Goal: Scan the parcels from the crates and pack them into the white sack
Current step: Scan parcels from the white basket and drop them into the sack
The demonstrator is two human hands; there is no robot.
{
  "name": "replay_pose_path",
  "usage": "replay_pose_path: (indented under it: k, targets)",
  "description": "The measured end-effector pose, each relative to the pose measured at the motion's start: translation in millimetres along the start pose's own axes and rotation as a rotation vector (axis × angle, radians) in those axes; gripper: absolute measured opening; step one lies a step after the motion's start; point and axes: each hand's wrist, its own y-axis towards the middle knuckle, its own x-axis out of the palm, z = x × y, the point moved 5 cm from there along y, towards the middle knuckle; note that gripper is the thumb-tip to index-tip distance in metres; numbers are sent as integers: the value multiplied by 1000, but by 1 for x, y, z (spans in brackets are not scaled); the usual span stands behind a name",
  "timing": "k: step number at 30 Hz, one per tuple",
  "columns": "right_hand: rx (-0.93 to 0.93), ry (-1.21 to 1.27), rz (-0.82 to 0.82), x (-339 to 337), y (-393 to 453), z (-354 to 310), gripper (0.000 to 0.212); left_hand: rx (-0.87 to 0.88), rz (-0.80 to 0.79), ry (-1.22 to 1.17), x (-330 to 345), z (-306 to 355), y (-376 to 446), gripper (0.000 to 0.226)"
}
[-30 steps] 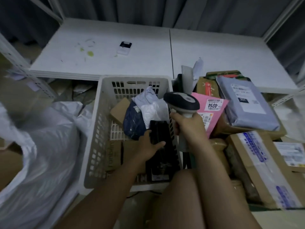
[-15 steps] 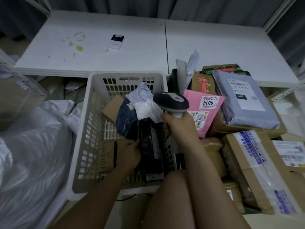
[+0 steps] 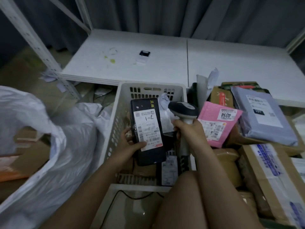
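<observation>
Left hand (image 3: 130, 142): I see it gripping black parcel (image 3: 147, 129) above white crate (image 3: 115, 123).
Right hand (image 3: 189, 129): wrapped around scanner (image 3: 184, 109).
Surface: white shelf board (image 3: 165, 63); grey curtain (image 3: 165, 15) behind.

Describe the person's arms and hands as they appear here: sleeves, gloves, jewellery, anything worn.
Both forearms are bare; no sleeves reach into view. The left hand and right hand wear no gloves. No watch, bracelet or ring shows on either wrist or on the visible fingers. Bare knees also show below.

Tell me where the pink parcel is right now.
In the head view, the pink parcel lies right of centre on the pile of boxes, between the scanner and the grey parcel.
</observation>
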Motion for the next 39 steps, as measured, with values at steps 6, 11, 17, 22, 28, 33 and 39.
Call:
replay_pose_path:
  k: [6,11,17,22,28,33,39]
  targets:
    - [-60,172,-276,63,-53,-16,24,144,34,-167,-63,77,-64,63]
    - [-201,174,-238,99,-100,-40,31,255,122,-31,-116,115,-112,60]
    - [-437,21,-211,122,-148,-89,47,427,142,454,-180,162,-168,54]
    - [-519,-209,-420,161,-180,-110,45,456,119,1211,-196,189,-195,74]
    - [-383,-393,-631,183,-188,-70,46,420,76,1449,-177,186,-204,76]
    - [-260,-386,-650,150,-177,-10,55,289,-81,1368,-155,139,-181,78]
    - [-213,-376,-516,124,-152,41,53,258,-191,1360,-122,103,-147,85]
